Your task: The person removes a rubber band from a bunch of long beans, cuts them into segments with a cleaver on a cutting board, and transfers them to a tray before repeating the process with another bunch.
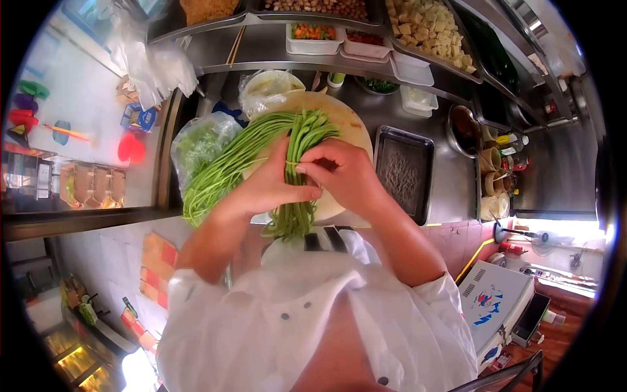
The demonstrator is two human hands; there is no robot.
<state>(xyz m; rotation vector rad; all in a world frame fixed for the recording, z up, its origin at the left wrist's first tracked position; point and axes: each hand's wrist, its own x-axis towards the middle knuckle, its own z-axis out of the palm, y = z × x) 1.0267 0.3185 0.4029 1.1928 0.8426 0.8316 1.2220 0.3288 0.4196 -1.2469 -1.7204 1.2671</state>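
Room: a working kitchen seen from above, with a stainless-steel counter [386,110] and a raised shelf of food containers along its far side.
Far left: crumpled clear plastic bags [153,65] hang at the end of the shelf.
Bag of greens: a clear bag of leafy greens [198,140] lies on the left of the counter, just beside the beans.
Loose beans: a heap of long beans [221,171] sweeps in a curve from the near left up toward the cutting board.
Left hand: the left hand [268,186] is wrapped around a bunch of long beans [294,219], thumb across the stems.
Bunch: it runs near to far between the hands over the near edge of the board. Its cut ends point far and its tails hang toward the person's white jacket.
Right hand: the right hand [346,173] has its fingers curled in and pinches the same bunch, touching the left hand.
Cutting board: a round pale cutting board [351,125] lies under hands and beans.
Tray: a dark rectangular metal tray [405,171] sits just right of the board.
Shelf: a tub of diced vegetables [313,31] stands left of a pan of tofu cubes [428,29].
Far right: a bowl of dark sauce [465,127] stands beyond the tray.
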